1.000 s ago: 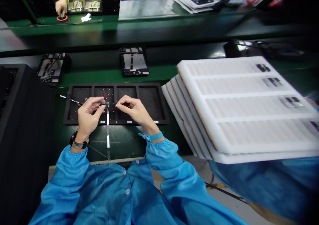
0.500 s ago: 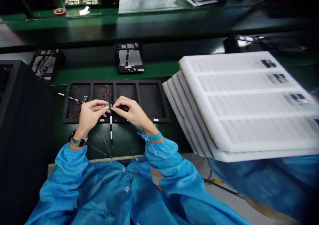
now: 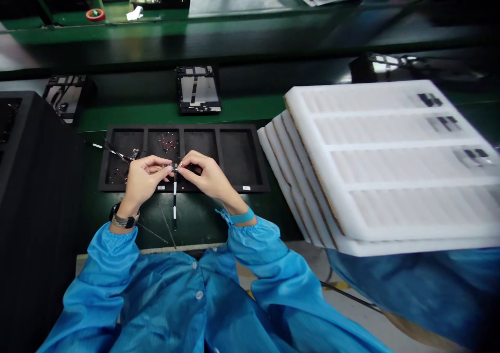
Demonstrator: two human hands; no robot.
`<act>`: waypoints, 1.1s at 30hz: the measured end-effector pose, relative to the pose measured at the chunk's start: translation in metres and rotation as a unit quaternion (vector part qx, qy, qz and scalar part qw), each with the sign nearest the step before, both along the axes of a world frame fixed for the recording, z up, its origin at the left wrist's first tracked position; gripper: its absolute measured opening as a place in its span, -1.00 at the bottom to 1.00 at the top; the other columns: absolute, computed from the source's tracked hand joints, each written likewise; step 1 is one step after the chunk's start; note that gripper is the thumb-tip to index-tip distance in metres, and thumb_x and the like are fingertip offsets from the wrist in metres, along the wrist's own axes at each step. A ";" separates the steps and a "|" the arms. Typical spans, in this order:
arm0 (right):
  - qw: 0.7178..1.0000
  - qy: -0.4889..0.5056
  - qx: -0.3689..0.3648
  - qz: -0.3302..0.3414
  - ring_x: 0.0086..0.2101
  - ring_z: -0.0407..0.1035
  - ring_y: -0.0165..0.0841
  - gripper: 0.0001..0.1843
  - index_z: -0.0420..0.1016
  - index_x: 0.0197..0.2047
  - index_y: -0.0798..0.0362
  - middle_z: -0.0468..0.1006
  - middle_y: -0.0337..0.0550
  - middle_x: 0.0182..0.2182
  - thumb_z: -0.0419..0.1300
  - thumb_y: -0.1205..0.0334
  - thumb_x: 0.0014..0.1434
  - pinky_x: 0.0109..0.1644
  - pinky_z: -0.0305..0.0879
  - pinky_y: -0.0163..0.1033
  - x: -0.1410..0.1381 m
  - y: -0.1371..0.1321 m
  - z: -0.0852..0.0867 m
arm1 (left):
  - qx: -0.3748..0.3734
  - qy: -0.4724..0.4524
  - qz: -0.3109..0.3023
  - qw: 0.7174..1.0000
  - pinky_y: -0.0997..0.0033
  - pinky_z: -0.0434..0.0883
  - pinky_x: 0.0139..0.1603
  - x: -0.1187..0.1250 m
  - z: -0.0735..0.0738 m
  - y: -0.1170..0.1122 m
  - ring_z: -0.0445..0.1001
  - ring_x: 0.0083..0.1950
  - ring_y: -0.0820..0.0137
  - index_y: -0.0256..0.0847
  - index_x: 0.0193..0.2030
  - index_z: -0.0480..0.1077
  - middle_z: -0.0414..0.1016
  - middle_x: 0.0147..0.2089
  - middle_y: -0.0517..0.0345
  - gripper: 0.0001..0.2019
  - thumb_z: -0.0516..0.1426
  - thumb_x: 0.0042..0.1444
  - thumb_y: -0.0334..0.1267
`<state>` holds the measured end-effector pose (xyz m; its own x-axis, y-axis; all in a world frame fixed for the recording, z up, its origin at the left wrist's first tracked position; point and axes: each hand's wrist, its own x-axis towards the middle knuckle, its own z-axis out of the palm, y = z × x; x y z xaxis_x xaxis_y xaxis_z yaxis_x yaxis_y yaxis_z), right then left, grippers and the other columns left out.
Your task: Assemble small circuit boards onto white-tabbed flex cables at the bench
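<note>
My left hand (image 3: 147,178) pinches the small board-like end of a thin black flex cable (image 3: 175,202) between thumb and fingers. The cable hangs straight down, with white patches along it. My right hand (image 3: 205,176) meets it from the right, thumb and forefinger pressed together at the same end. A tiny part may be in that pinch, but the fingertips hide it. Both hands are above a black compartment tray (image 3: 219,158). Small red and pale parts (image 3: 167,143) lie in its second compartment. More flex cables (image 3: 113,152) are heaped in the left one.
White foam trays (image 3: 338,147) are stacked at the right, beside a person's blue garment (image 3: 406,285). A tall black block (image 3: 39,212) stands at the left. Beyond the tray are device assemblies (image 3: 198,90) on a green surface (image 3: 136,108). Tweezers-like thin metal (image 3: 166,223) lies nearby.
The device assemblies beyond the tray have shifted slightly left relative to it. The view has turned a little. Both hands keep their pinch at the cable's end.
</note>
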<state>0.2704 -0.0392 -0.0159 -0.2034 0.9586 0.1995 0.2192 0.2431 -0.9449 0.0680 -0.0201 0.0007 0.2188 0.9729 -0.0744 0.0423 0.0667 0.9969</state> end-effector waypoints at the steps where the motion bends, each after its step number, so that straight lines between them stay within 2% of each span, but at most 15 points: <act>1: 1.000 0.011 -0.018 0.008 -0.20 0.46 -0.23 -0.76 0.57 -0.28 0.03 0.58 -0.09 -0.25 0.33 0.04 0.32 -0.08 0.33 -0.12 0.000 0.000 -0.001 | -0.004 -0.003 -0.004 1.000 0.29 0.66 -0.30 0.000 0.001 0.000 0.70 -0.34 0.22 -0.29 -0.24 0.65 0.69 -0.39 0.00 -0.59 0.53 -0.10 -0.02; 5: 0.993 0.053 -0.087 0.056 -0.18 0.47 -0.23 -0.66 0.60 -0.29 0.03 0.60 -0.10 -0.23 0.40 -0.09 0.24 -0.04 0.35 -0.12 0.004 0.004 -0.003 | -0.016 -0.012 -0.031 0.999 0.23 0.68 -0.27 -0.002 0.003 0.002 0.70 -0.36 0.20 -0.29 -0.26 0.65 0.69 -0.39 -0.01 -0.56 0.55 -0.15 0.01; 12: 0.984 0.079 -0.127 0.092 -0.19 0.47 -0.25 -0.61 0.63 -0.31 0.05 0.62 -0.13 -0.25 0.44 -0.14 0.18 -0.02 0.35 -0.12 0.006 0.006 -0.008 | -0.025 -0.001 -0.048 0.999 0.22 0.68 -0.26 -0.004 -0.005 0.003 0.69 -0.38 0.21 -0.27 -0.27 0.66 0.68 -0.40 0.00 -0.62 0.53 -0.12 -0.04; 16: 0.986 0.076 -0.128 0.079 -0.21 0.48 -0.25 -0.63 0.63 -0.31 0.05 0.64 -0.13 -0.26 0.45 -0.11 0.16 -0.03 0.37 -0.12 0.005 0.006 -0.009 | -0.032 -0.003 -0.049 0.998 0.23 0.68 -0.26 -0.005 -0.005 0.004 0.69 -0.38 0.22 -0.28 -0.27 0.66 0.68 -0.41 0.00 -0.64 0.52 -0.11 -0.08; 19: 0.986 0.070 -0.140 0.058 -0.29 0.48 -0.28 -0.60 0.63 -0.29 0.07 0.66 -0.13 -0.31 0.46 -0.13 0.15 -0.15 0.40 -0.16 0.002 0.005 -0.008 | -0.032 -0.012 -0.041 0.999 0.25 0.66 -0.27 -0.005 -0.002 0.005 0.68 -0.38 0.23 -0.28 -0.27 0.65 0.67 -0.42 0.01 -0.65 0.52 -0.12 -0.09; 23: 0.984 0.078 -0.159 0.032 -0.47 0.43 -0.36 -0.54 0.57 -0.32 0.07 0.60 -0.18 -0.42 0.50 -0.17 0.07 -0.38 0.35 -0.23 -0.002 0.005 -0.010 | -0.024 -0.006 -0.024 0.999 0.28 0.62 -0.34 -0.002 0.005 0.008 0.66 -0.40 0.24 -0.28 -0.31 0.63 0.65 -0.44 0.01 -0.65 0.52 -0.15 -0.10; 26: 0.980 0.105 -0.166 0.021 -0.49 0.44 -0.36 -0.52 0.52 -0.33 0.06 0.59 -0.19 -0.43 0.55 -0.15 0.01 -0.49 0.30 -0.28 0.000 0.007 -0.011 | -0.004 0.022 -0.028 0.999 0.29 0.61 -0.36 0.001 0.013 0.012 0.65 -0.41 0.25 -0.28 -0.31 0.63 0.64 -0.44 0.01 -0.68 0.51 -0.11 -0.12; 30: 0.962 0.195 -0.169 0.089 -0.41 0.51 -0.34 -0.53 0.59 -0.18 0.08 0.65 -0.13 -0.33 0.54 -0.11 0.06 -0.40 0.43 -0.25 0.009 0.011 -0.007 | 0.024 0.045 -0.034 0.998 0.30 0.61 -0.38 0.004 0.032 0.019 0.65 -0.41 0.26 -0.28 -0.31 0.62 0.64 -0.43 0.03 -0.69 0.51 -0.12 -0.15; 33: 0.947 0.258 -0.155 0.111 -0.36 0.52 -0.35 -0.55 0.63 -0.18 0.10 0.67 -0.09 -0.26 0.55 -0.09 0.07 -0.33 0.46 -0.25 0.014 0.015 -0.005 | 0.030 0.065 -0.044 0.996 0.29 0.63 -0.35 0.007 0.047 0.021 0.66 -0.41 0.25 -0.29 -0.31 0.61 0.64 -0.43 0.05 -0.67 0.52 -0.14 -0.14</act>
